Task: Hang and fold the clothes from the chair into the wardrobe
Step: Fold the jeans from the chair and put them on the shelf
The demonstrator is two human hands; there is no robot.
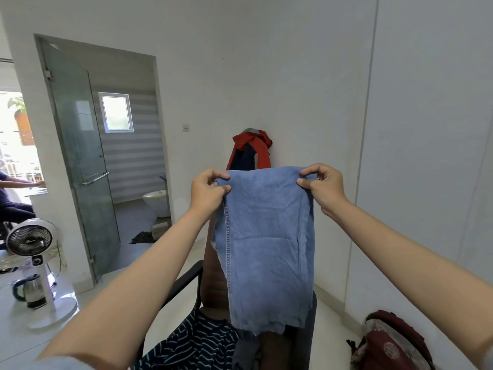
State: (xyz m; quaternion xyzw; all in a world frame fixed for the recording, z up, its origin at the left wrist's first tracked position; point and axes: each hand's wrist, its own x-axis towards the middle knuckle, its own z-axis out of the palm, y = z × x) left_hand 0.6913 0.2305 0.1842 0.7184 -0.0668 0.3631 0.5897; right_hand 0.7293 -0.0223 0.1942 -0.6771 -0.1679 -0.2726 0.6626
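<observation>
Head view shows you holding the blue denim garment [266,241] up in front of you, above the chair [186,284]. Your left hand [206,193] pinches one top corner and your right hand [322,186] pinches the other, fingers curled tight on the cloth at both ends. Its top edge runs level between your hands, and its long axis hangs straight down from your fingers, the frayed bottom hem ending just above the chair seat. A striped shirt [197,340] lies on the seat below, and a red jacket [252,149] hangs on the wall behind. Both hands sit equally near the garment, so the next fold probably means bringing one corner across to the other, or lowering it to halve its length.
</observation>
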